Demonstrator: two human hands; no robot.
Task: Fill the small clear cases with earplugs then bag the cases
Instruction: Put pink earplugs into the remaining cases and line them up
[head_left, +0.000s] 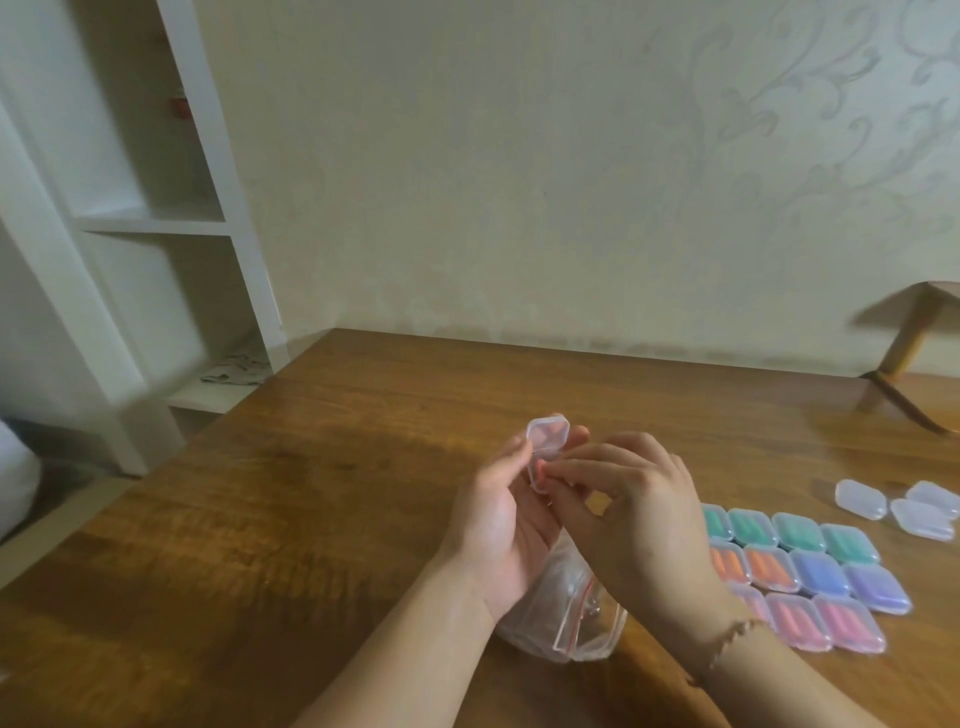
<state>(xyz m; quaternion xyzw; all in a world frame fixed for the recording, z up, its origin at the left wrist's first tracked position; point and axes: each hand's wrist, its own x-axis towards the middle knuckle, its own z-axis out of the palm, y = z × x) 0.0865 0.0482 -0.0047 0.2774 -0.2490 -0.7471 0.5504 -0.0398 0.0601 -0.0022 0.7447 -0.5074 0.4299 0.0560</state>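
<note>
Wooden table (322, 519); clear zip bag (571, 618) near its front edge, under both hands; filled cases (810, 571) in rows toward right edge; left hand (498, 525) grip clamped on small clear case (546, 441), raised above table; right hand (639, 514) fingertips pinch together at it.

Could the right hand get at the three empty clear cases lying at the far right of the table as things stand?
Probably yes, once freed. The right hand is busy at the case held by the left hand. The empty clear cases lie on open table beyond the filled cases, with nothing over them.
</note>
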